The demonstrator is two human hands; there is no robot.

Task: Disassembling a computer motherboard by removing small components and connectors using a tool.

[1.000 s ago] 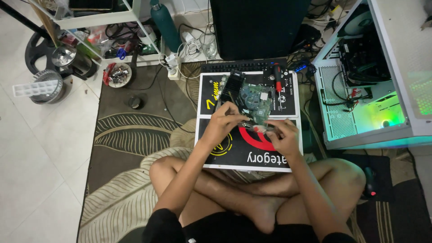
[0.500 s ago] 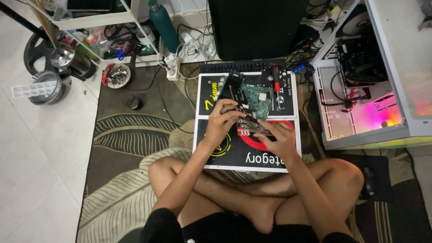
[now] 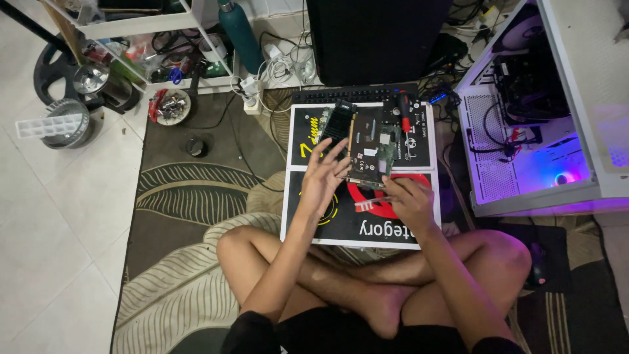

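Observation:
I sit cross-legged on a rug with a flat black cardboard box (image 3: 327,223) in front of me. A green circuit board (image 3: 370,154) lies on it, next to a black finned part (image 3: 335,124). My left hand (image 3: 324,180) hovers at the board's left edge with the fingers spread, its fingertips at or just over the edge, holding nothing. My right hand (image 3: 409,200) rests just below the board, closed around a small red and white brush-like tool (image 3: 367,204) that points left.
A red-handled screwdriver (image 3: 404,115) lies on the box's far right. A black keyboard (image 3: 354,96) lies behind the box. An open white computer case (image 3: 524,151) glows purple on the right. At far left stand a green bottle (image 3: 239,29), a power strip (image 3: 249,85) and a small dish of parts (image 3: 171,105).
My left hand has let go of the board and spread its fingers. My right hand stays in place with the tool. The case lighting went from green to pink to purple.

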